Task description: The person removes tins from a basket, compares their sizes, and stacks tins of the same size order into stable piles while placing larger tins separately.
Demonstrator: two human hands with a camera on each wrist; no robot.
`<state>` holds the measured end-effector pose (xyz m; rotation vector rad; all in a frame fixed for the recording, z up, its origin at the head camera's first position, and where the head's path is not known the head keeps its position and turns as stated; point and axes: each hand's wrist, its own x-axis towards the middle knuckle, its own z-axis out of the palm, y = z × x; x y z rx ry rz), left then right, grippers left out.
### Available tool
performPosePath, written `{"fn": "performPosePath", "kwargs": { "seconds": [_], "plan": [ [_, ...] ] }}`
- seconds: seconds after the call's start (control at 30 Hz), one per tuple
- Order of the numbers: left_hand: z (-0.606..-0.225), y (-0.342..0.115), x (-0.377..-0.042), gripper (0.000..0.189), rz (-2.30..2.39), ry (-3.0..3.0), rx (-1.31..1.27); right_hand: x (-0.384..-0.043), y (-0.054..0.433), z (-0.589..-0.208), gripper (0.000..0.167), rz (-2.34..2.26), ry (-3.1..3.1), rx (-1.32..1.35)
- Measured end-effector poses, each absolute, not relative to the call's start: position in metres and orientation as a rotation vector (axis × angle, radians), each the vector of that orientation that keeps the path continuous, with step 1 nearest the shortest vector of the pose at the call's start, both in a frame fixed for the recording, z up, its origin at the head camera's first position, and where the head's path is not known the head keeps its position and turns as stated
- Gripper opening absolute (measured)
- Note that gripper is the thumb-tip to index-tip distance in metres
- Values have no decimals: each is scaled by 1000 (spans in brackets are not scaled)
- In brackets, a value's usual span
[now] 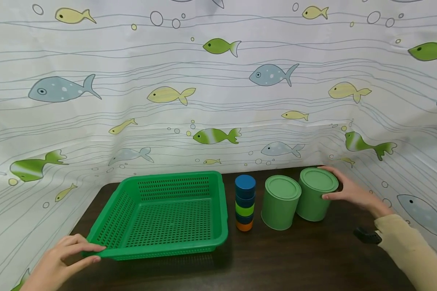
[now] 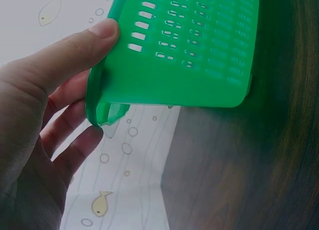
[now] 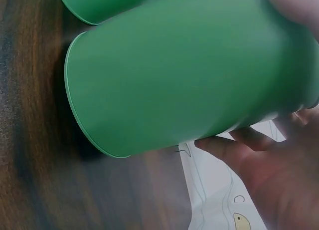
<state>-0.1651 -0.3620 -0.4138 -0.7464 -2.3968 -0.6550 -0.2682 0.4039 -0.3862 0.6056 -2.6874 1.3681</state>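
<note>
At the near left corner of a green plastic basket [image 1: 160, 251], my left hand [image 1: 60, 260] pinches the rim. The left wrist view shows the thumb on one face of the basket rim [image 2: 94, 85] and fingers on the other. My right hand [image 1: 353, 196] grips the upper part of the right-hand green lidded can [image 1: 311, 204] from its right side. In the right wrist view, thumb and fingers lie on opposite sides of that can [image 3: 184, 75]. A second green lidded can [image 1: 276, 210] stands just left of it.
Between basket and cans rises a stack of blue, lime and orange round pieces [image 1: 245, 206]. Everything stands on a dark wooden table [image 1: 276, 258]. A white fish-printed sheet [image 1: 218, 113] hangs behind and at both sides. A black strap end [image 1: 367, 235] shows at the right wrist.
</note>
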Motion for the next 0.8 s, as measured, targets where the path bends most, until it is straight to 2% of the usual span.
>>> {"fn": "performPosePath", "kwargs": {
  "seconds": [0.8],
  "plan": [
    [-416, -363, -167, 54, -671, -2381, -769, -261, 404, -394, 86, 1427, -2736, 584]
  ]
}}
